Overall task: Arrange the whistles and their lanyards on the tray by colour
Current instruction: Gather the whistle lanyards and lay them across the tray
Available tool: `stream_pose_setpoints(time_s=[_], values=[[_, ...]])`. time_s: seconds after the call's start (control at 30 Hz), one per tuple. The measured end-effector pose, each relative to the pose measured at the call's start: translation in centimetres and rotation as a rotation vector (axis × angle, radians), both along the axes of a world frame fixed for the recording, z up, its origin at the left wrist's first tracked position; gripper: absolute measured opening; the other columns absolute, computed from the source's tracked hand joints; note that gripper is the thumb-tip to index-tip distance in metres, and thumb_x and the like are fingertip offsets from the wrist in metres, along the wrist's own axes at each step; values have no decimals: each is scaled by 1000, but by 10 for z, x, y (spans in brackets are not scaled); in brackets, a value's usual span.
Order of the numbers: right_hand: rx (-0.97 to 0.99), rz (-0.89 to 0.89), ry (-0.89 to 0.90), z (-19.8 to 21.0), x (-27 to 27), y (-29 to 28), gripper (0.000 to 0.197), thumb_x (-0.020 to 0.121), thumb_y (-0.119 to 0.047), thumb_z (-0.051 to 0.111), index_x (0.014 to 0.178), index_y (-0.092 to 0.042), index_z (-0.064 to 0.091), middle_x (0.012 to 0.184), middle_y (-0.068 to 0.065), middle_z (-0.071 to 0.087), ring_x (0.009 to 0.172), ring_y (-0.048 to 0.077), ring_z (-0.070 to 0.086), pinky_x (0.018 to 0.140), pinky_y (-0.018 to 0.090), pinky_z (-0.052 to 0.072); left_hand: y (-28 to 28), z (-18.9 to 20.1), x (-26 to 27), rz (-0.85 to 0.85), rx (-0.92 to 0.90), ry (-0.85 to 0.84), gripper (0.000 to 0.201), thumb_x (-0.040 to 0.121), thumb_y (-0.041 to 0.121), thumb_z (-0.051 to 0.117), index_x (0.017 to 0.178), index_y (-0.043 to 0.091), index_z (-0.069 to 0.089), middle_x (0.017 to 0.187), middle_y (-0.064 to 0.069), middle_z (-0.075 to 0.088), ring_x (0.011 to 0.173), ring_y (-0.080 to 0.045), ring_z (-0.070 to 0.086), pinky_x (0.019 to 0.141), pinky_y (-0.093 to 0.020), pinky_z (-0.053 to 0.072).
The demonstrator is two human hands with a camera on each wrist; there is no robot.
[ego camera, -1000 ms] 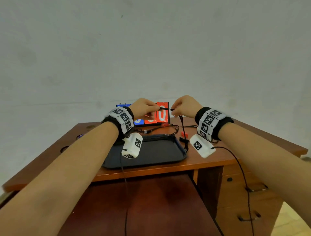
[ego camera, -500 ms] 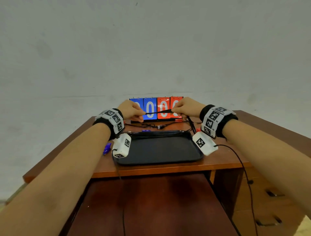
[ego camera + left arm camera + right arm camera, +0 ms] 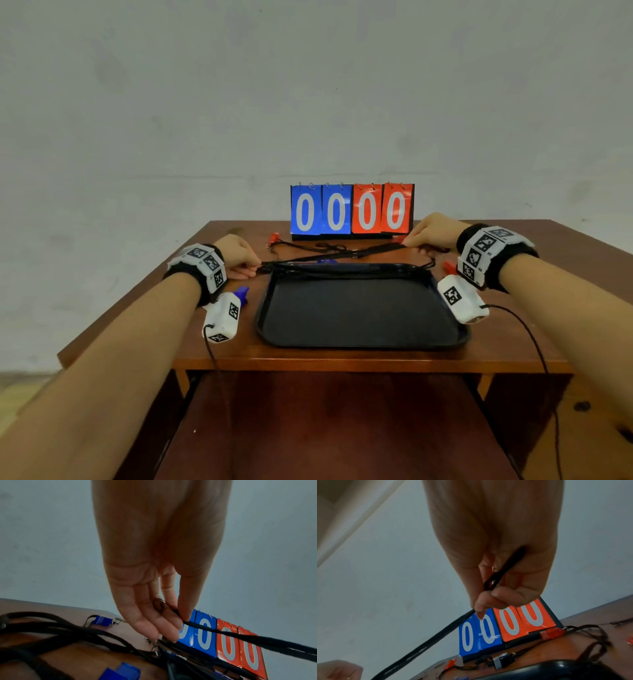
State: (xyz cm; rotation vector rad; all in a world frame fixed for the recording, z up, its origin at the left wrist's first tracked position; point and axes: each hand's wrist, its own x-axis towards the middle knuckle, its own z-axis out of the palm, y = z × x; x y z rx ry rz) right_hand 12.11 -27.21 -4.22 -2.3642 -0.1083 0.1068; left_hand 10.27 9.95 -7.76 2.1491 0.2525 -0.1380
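A black lanyard (image 3: 335, 255) runs taut between my two hands, just above the far rim of the empty black tray (image 3: 359, 308). My left hand (image 3: 255, 267) pinches one end beyond the tray's far left corner; thumb and forefinger hold the cord (image 3: 240, 637) in the left wrist view. My right hand (image 3: 409, 241) pinches the other end (image 3: 426, 642) near the far right corner. A blue whistle (image 3: 242, 294) lies left of the tray, another (image 3: 327, 262) behind it. Red whistles lie at the back left (image 3: 274, 237) and right (image 3: 448, 265) of the tray.
A blue and red flip scoreboard (image 3: 352, 210) showing zeros stands at the desk's back edge. More black lanyards (image 3: 329, 246) lie tangled between it and the tray. A dark whistle (image 3: 503, 660) sits among them. The wooden desk (image 3: 308, 356) drops off just in front of the tray.
My hands have moved apart and come down toward the desk, drawing the lanyard out straight along the tray's far rim. The scoreboard now stands unhidden behind them.
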Motion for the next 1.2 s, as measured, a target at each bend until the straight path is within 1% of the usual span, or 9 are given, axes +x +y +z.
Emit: stream_pose_setpoints(time_s=[0.1,0.2,0.3,0.37,0.53,0.7,0.9,1.03,1.2], values=[[-15,-31,60,-15,17,-7,15,86,-6,65,72,-2,67,45,-1,58,35,5,48,40,15,41,2,-11,14,-3,30,1,5,85,4,65,88,0,66,72,-13,65,49,-10,63,46,-22,55],[-39,-40,96,-29,30,-16,13,86,-3,64,74,1,69,56,6,61,37,6,48,39,15,40,4,-19,27,1,69,12,6,84,4,65,87,0,67,67,-12,65,52,-13,61,59,-26,55],[-83,-40,162,-41,41,-24,11,86,-5,65,86,5,70,60,8,61,36,5,47,37,15,38,3,-23,39,-33,86,43,6,85,3,64,86,-2,66,69,-14,65,52,-15,60,51,-22,53],[-74,-44,194,-45,48,-30,12,86,-4,64,91,6,70,62,9,63,34,5,47,36,15,38,1,-23,47,-47,100,50,5,85,3,64,83,-1,66,75,-15,68,55,-14,64,54,-23,54],[-72,-97,197,-48,57,-45,14,83,-8,69,87,5,71,55,4,64,37,7,48,37,16,37,-5,-27,62,-53,123,51,6,85,1,62,79,0,64,76,-16,68,49,-11,65,54,-23,55],[-14,-167,179,-54,62,-53,17,88,-5,62,92,11,67,54,7,65,37,8,49,36,16,39,-9,-30,64,-57,123,60,6,84,1,64,78,2,66,73,-14,69,53,-13,66,55,-24,55],[-80,-166,233,-53,62,-50,15,83,-6,69,87,8,68,56,10,66,38,10,51,36,17,40,-6,-31,64,-60,135,74,3,84,0,64,81,1,66,70,-14,68,52,-14,66,53,-25,56],[-235,-188,252,-54,63,-45,19,82,-8,71,82,10,69,53,10,63,30,11,46,34,17,36,-6,-30,67,-70,129,78,4,83,0,65,80,2,66,65,-11,69,55,-14,67,56,-26,57],[-263,-155,256,-58,65,-46,18,84,-7,68,73,7,67,46,8,60,26,10,43,31,17,33,-9,-31,69,-78,136,82,4,83,-2,64,81,1,66,63,-12,67,50,-14,65,46,-23,55]])
